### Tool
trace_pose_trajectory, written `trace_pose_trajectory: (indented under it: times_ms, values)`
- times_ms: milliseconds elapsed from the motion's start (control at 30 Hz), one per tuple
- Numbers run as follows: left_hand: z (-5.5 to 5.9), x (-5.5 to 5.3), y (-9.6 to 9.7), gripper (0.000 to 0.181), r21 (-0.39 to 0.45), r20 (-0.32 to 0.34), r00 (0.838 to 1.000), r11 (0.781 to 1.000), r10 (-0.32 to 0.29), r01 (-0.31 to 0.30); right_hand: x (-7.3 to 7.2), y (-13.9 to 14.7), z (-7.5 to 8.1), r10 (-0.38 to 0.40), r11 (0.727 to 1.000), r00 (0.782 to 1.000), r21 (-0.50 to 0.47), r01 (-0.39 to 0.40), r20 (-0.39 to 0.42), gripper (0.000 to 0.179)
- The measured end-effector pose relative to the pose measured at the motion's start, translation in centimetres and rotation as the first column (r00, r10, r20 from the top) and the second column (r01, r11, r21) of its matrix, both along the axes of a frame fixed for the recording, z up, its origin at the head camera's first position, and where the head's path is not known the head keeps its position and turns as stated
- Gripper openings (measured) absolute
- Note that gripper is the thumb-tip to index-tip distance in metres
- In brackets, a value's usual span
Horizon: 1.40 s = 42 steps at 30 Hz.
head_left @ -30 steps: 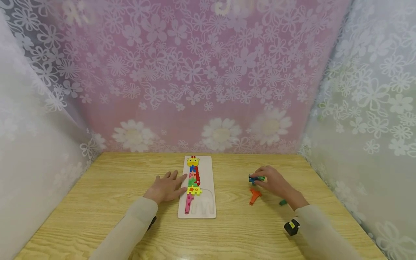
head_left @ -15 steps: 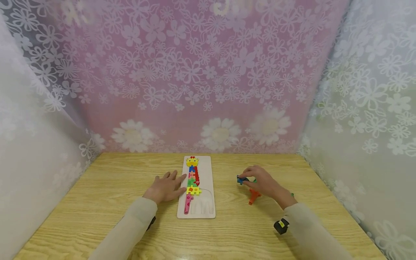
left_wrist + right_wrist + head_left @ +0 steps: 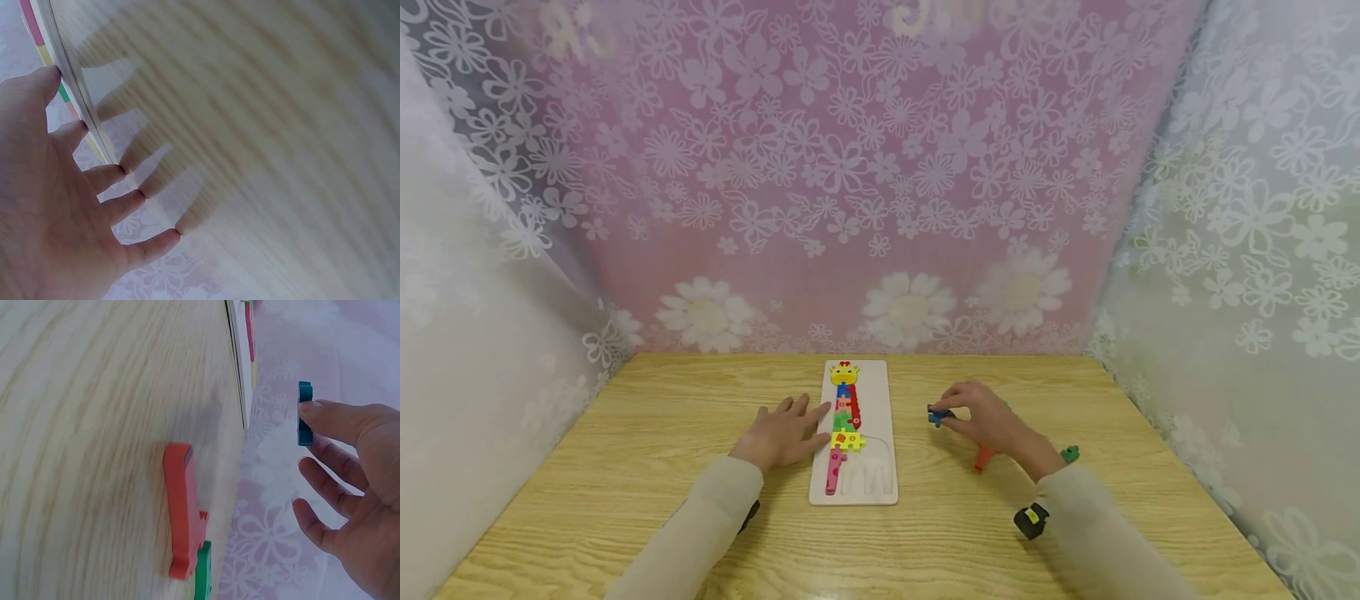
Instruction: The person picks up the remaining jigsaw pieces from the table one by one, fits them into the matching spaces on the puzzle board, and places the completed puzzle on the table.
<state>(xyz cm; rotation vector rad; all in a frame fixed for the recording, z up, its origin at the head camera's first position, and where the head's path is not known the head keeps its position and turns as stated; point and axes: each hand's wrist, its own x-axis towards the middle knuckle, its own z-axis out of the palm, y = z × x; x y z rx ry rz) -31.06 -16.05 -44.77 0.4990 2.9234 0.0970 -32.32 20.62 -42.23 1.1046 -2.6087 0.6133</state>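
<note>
A white puzzle board [image 3: 874, 392] lies on the table, with a yellow giraffe head [image 3: 844, 375] and several coloured pieces filling its left side; bare recesses show at lower right. My left hand [image 3: 777, 435] lies with fingers spread, thumb and index fingertips at the board's left edge; the left wrist view shows its fingertips against the tabletop. To the right of the board, my right hand [image 3: 988, 418] pinches a blue puzzle piece [image 3: 305, 436] between thumb and index finger, above the table. The other fingers of that hand are loosely bent.
An orange puzzle piece [image 3: 983, 459] lies under the right hand, partly hidden by it. Beside the right wrist is a green piece [image 3: 1070, 454], and another green bit [image 3: 1005, 405] peeks out behind the hand. Flowered curtains [image 3: 895, 208] enclose the wooden table [image 3: 700, 383].
My right hand has carried the blue puzzle piece leftward, closer to the board, passing over the orange piece. The left hand and the board have stayed in place.
</note>
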Motion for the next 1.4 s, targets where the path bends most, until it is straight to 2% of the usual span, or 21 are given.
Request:
trace_pose_trajectory:
  times_ms: [500,700,967,1400]
  values:
    - [0.1,0.0,0.0,0.066,0.005,-0.011,1.0,1.0,0.0,0.0,0.2,-1.8,0.1,0.04,0.999,0.999,-0.019,-0.039,0.03,0.025]
    - [-0.2,0.0,0.0,0.067,0.012,-0.002,1.0,1.0,0.004,-0.004,0.2,-2.3,-0.1,0.041,0.999,0.998,-0.014,-0.041,0.039,0.025]
    - [-0.2,0.0,0.0,0.067,0.014,-0.025,1.0,1.0,-0.003,0.003,0.0,-3.5,-0.2,0.073,0.997,0.997,-0.015,-0.073,0.01,0.025]
    - [0.0,0.1,0.0,0.067,0.003,-0.017,1.0,1.0,-0.003,0.003,0.4,-6.1,-0.2,0.059,0.998,0.997,0.025,-0.06,0.039,0.022]
